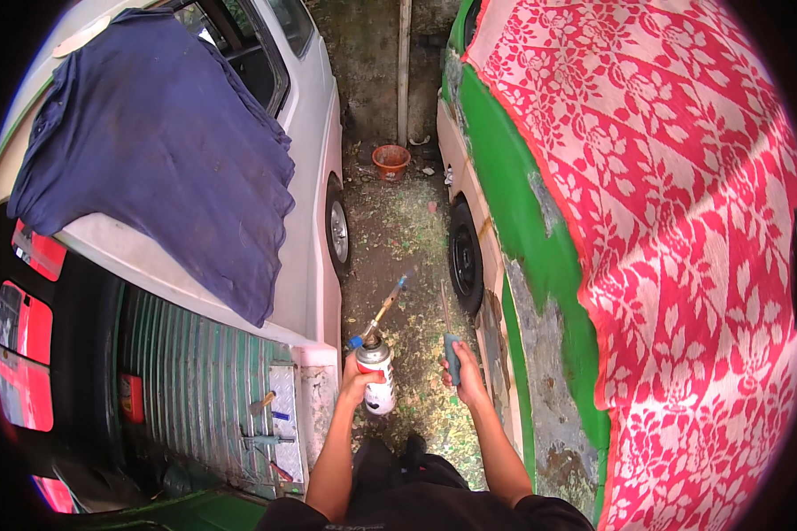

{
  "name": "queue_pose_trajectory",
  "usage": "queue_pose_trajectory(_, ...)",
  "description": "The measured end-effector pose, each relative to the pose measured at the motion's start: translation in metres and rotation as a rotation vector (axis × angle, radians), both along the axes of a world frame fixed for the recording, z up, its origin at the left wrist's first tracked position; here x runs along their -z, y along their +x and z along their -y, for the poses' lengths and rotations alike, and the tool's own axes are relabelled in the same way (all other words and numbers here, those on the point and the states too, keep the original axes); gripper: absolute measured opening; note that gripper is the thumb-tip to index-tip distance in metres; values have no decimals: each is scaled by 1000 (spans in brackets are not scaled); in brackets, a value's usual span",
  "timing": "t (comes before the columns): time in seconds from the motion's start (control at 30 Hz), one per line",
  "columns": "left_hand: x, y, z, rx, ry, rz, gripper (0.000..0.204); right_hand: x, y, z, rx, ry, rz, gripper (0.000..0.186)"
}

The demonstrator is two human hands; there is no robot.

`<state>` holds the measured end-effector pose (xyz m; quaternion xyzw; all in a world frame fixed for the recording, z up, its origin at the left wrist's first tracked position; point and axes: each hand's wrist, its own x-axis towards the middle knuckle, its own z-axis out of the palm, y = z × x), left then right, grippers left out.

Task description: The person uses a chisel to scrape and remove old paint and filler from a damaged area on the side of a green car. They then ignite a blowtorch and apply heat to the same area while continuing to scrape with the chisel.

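My left hand (354, 380) is wrapped round the white canister of a blowtorch (379, 392). Its brass nozzle points up and away from me, and a bluish tint shows at the tip; whether that is flame I cannot tell. In my right hand (471, 375) is a thin-bladed hand tool (452, 358), gripped by its grey-blue handle with the narrow blade pointing forward. The torch and the tool are held apart over the ground between two vehicles. Close to my right hand is the green vehicle (527, 239), with grey, rough patches along its lower side.
A white vehicle (314, 115) stands at left under a dark blue cloth (164, 159). A hammer (262, 403) and other tools lie on its ribbed rear bed (181, 363). A red-and-white patterned cloth (664, 221) drapes the green vehicle. An orange basin (391, 163) sits by the far wall.
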<state>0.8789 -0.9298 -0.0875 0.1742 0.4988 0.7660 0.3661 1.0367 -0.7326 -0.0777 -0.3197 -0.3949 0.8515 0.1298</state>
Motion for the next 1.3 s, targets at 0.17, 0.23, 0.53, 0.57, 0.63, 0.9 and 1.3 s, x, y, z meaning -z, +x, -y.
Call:
queue_pose_trajectory(0.17, 5, -52, -44, -14, -23, -47, 54, -8, -54, -38, -1, 46, 4, 28)
queue_pose_trajectory(0.23, 2, -80, -66, -3, -35, -35, 55, -7, -81, -57, 1, 56, 14, 27)
queue_pose_trajectory(0.53, -20, -240, -177, 82, 7, -98, 56, -31, -232, -139, 99, 60, 5, 31)
queue_pose_trajectory(0.57, -30, -261, -194, 88, 27, -112, 55, -42, -248, -148, 108, 59, -38, 32)
queue_pose_trajectory(0.63, -43, -289, -213, 108, 23, -103, 55, -48, -277, -162, 175, 56, -51, 36)
queue_pose_trajectory(0.9, -57, -397, -291, 155, 47, -132, 47, -67, -366, -234, 221, 145, -80, 23)
queue_pose_trajectory(1.3, -63, -527, -457, 176, -12, -182, 33, -74, -501, -395, 285, 110, -64, 29)
